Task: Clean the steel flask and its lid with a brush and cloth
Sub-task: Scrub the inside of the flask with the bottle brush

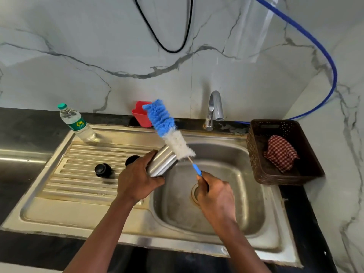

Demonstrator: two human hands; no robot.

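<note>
Left hand [137,179] grips the steel flask [162,161] over the sink [137,229]; right hand [215,196] grips the brush [169,129] handle, bristles outside the flask.

A steel sink [98,219] is set into a black counter [23,123]. On its ribbed drainboard [82,154] a water bottle [77,124] is stood upright at the far edge, and a black lid [102,170] is laid near the middle. A red cup [140,117] and a brown basket [256,160] are placed on the counter.
</note>
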